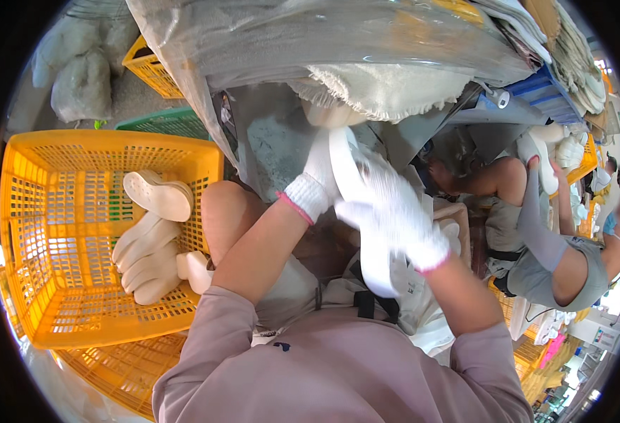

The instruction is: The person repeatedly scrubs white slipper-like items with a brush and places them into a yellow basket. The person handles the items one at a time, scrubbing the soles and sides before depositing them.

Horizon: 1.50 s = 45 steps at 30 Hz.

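A long white shoe sole (378,266) is held up in front of my chest, tilted, its upper end close to a blurred beige round part (335,115) under a frayed cloth. My left hand (320,173), in a white knit glove, is closed around the sole's upper left edge. Across its right side lies my right hand (398,211), gloved the same way and smeared by motion, but closed on the sole. Several cream shoe pieces (158,197), one with small holes, lie stacked in the yellow basket (112,331) at my left.
Grey plastic sheeting (268,42) and a frayed cream cloth (394,92) hang over the machine ahead. A second yellow basket (123,366) sits below the first. At the right, a co-worker (550,261) in gloves handles a white piece. Stuffed sacks (81,84) stand far left.
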### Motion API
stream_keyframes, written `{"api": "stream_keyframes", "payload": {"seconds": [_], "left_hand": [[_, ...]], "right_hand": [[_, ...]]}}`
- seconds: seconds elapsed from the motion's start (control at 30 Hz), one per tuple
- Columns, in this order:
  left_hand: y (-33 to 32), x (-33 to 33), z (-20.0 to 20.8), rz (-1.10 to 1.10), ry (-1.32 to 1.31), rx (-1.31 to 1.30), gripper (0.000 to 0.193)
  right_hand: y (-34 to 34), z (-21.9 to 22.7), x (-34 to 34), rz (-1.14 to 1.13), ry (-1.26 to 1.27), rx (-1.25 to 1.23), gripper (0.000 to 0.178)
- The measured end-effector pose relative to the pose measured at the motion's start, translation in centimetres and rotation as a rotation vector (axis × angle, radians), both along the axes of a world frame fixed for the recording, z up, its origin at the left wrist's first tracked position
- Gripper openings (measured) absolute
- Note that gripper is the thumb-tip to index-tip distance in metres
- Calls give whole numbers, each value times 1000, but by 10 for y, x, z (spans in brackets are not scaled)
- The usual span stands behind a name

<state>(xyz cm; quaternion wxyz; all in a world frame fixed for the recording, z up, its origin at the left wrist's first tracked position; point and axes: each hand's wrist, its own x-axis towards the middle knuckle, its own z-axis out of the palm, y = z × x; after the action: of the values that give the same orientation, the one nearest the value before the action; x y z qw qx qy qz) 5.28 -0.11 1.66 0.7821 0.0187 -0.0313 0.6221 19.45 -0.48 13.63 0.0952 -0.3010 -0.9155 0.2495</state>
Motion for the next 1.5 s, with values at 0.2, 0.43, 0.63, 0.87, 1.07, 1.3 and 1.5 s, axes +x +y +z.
{"api": "stream_keyframes", "payload": {"seconds": [0.2,0.43,0.63,0.87,1.07,1.3,1.5], "left_hand": [[-11,4,-16,-15,95,-271,69],[22,-4,-17,310,199,-249,73],[18,5,-40,338,261,-307,74],[12,10,-23,312,249,-347,75],[-26,30,8,163,130,-266,76],[-29,48,-9,239,-62,-529,89],[30,13,-44,122,-273,-125,113]], "right_hand": [[-29,21,11,9,-74,-245,79],[11,38,-31,-232,147,-1049,33],[21,21,-36,-343,70,-852,41],[6,7,-33,-118,33,-93,34],[-28,15,2,-94,191,-32,37],[-83,22,41,0,-113,349,49],[-17,18,-3,-69,-40,553,35]]}}
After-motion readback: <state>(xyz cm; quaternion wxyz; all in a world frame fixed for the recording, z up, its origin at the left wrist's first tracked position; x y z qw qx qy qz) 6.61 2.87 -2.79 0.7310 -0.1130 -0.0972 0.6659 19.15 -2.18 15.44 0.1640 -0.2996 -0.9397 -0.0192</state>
